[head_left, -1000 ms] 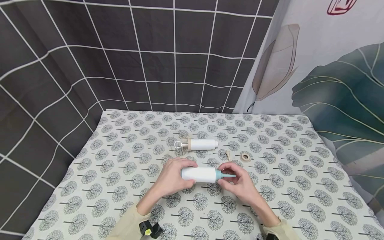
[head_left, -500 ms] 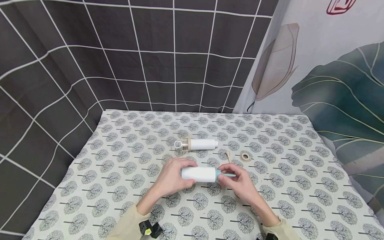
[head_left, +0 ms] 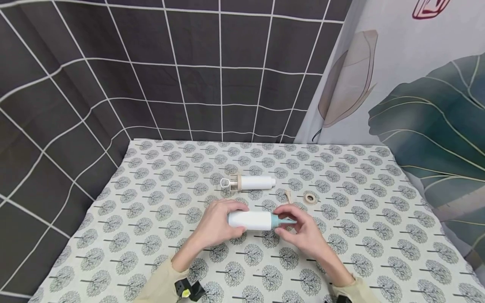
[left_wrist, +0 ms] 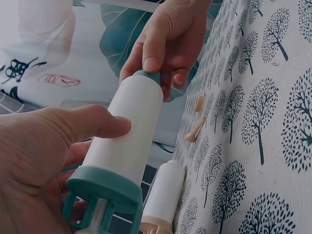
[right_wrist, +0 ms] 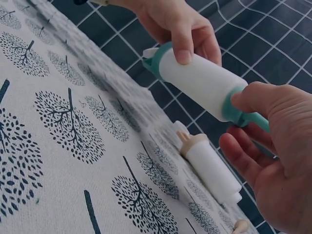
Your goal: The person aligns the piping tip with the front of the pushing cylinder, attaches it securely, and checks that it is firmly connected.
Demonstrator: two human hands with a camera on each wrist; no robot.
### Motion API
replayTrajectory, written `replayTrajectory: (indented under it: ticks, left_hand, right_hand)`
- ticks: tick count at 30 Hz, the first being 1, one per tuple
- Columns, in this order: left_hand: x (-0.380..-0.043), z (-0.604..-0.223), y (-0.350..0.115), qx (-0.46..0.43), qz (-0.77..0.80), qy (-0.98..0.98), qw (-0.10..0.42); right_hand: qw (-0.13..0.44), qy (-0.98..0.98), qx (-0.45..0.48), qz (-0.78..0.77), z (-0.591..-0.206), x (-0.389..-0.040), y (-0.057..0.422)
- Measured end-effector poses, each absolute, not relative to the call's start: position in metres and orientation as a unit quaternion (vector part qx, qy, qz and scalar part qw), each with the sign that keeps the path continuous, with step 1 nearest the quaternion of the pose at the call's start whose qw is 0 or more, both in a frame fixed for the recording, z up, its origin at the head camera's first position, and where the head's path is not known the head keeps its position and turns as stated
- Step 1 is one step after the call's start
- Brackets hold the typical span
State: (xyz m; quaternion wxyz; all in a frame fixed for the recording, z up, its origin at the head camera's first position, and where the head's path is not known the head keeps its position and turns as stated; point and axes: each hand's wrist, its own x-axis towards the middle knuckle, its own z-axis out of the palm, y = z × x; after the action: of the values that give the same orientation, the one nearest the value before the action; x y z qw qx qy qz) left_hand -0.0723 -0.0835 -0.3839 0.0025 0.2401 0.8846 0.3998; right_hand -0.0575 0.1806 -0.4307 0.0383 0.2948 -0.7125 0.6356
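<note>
A white syringe-like cylinder (head_left: pixel 250 220) with teal ends lies crosswise between both hands in the head view. My left hand (head_left: pixel 219 223) grips its left end, thumb on the near side and fingers on the far side. That end has a teal slotted frame (left_wrist: pixel 105 187) with a rod inside, seen in the left wrist view. At the other end, my right hand (head_left: pixel 303 227) curls thumb and fingers around the teal nozzle collar (right_wrist: pixel 233 106); its thumb presses the collar in the right wrist view. A thin teal nozzle (head_left: pixel 286 221) points right, under the palm.
A similar white cylinder (head_left: pixel 255 182) with a beige frame and white pull handle lies behind. To its right are a small beige nozzle (head_left: pixel 289 197) and a beige ring (head_left: pixel 310 198). The tree-print cloth (head_left: pixel 170 261) covers the table; dark grid curtain (head_left: pixel 197 84) hangs behind.
The right fingers drew close together on the teal collar half a second ago and now stand wider apart around it. The cylinder has shifted very slightly left; the left hand keeps its grip.
</note>
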Motion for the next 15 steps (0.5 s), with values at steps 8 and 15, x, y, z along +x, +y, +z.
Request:
replayTrajectory:
  ticks: [8, 15]
  left_hand:
    - [-0.0727, -0.3845, -0.0837, 0.240, 0.402, 0.883, 0.004]
    - [-0.0709, -0.3836, -0.0837, 0.234, 0.399, 0.887, 0.003]
  right_hand:
    - [0.043, -0.703, 0.292, 0.647, -0.4330, -0.0586, 0.1801]
    - [0.048, -0.704, 0.284, 0.649, -0.4331, -0.0574, 0.1781]
